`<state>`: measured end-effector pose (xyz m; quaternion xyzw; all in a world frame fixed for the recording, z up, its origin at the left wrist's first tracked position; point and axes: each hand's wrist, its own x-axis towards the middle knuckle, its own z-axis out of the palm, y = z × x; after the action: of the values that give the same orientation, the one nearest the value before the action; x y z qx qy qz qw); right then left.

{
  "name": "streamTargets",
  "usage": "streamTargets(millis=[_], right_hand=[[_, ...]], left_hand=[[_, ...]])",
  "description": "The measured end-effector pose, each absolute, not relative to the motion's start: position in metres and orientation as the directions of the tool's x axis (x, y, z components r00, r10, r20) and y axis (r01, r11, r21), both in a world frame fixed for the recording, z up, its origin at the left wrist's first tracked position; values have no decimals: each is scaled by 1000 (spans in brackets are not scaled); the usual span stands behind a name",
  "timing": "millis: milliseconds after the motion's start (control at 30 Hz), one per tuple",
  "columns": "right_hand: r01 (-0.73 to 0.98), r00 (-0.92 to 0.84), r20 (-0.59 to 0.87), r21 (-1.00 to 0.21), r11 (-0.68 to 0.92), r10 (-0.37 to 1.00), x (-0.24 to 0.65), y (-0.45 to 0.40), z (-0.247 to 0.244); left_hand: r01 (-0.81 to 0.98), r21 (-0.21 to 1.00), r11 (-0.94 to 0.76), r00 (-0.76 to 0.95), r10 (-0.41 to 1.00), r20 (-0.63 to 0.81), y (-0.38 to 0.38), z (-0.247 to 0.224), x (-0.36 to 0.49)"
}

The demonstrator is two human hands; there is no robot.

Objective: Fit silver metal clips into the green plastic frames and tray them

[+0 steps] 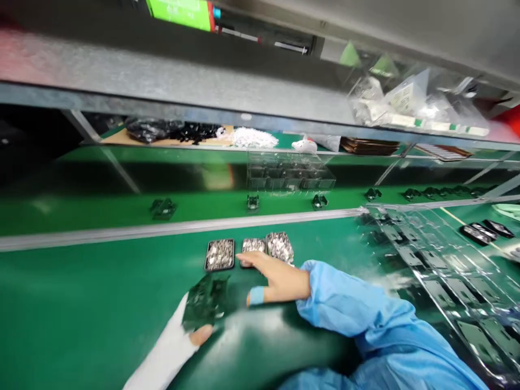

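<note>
My left hand (198,330), in a white glove with the thumb tip bare, grips a dark plastic part (205,300) above the green mat. The part is blurred, so its exact kind does not show. My right hand (276,275) has a blue wrap round the thumb. Its fingers stretch left over the middle small tray (254,245) of shiny little metal pieces, the thumb apart from them. Whether the fingertips touch the pieces I cannot tell. To the left is a second black tray (220,254) of such pieces; a heap of metal pieces (279,246) lies to the right.
Behind a pale rail (182,225), several dark parts stand on a green strip, one of them a black part (163,208). Clear plastic trays (441,292) with dark parts cover the right side. A metal shelf (203,116) crosses overhead, with a clear divided box (290,172) below.
</note>
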<state>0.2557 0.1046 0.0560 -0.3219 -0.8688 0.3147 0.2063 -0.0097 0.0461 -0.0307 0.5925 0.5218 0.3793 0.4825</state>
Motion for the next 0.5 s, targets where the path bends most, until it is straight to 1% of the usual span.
streamTargets(millis=[67, 167, 233, 300, 333, 367, 400, 433, 500], right_hand=[[402, -709, 114, -746, 531, 696, 241, 68, 45], [442, -602, 78, -796, 413, 794, 233, 41, 31], [465, -548, 79, -799, 382, 833, 235, 35, 26], [489, -553, 83, -773, 403, 829, 241, 32, 24], [502, -575, 78, -752, 426, 814, 243, 30, 23], [515, -606, 65, -728, 453, 793, 245, 30, 23], [526, -640, 47, -700, 483, 767, 247, 29, 22], [536, -672, 27, -672, 511, 740, 248, 28, 22], [542, -717, -6, -633, 553, 697, 249, 28, 23]], left_hand=[[263, 964, 34, 209, 974, -91, 32, -25, 12], [296, 955, 9, 282, 955, -96, 17, -15, 31], [320, 946, -46, 393, 915, -88, 14, -7, 30], [399, 913, -85, 502, 854, -140, 20, 3, 20], [462, 880, -106, 520, 836, -172, 27, 8, 13], [540, 832, -126, 490, 851, -189, 37, 13, 6], [621, 768, -158, 416, 897, -152, 50, 18, 0], [697, 686, -209, 351, 934, -72, 64, 23, -4], [837, 455, -303, 324, 945, 33, 95, 31, -5]])
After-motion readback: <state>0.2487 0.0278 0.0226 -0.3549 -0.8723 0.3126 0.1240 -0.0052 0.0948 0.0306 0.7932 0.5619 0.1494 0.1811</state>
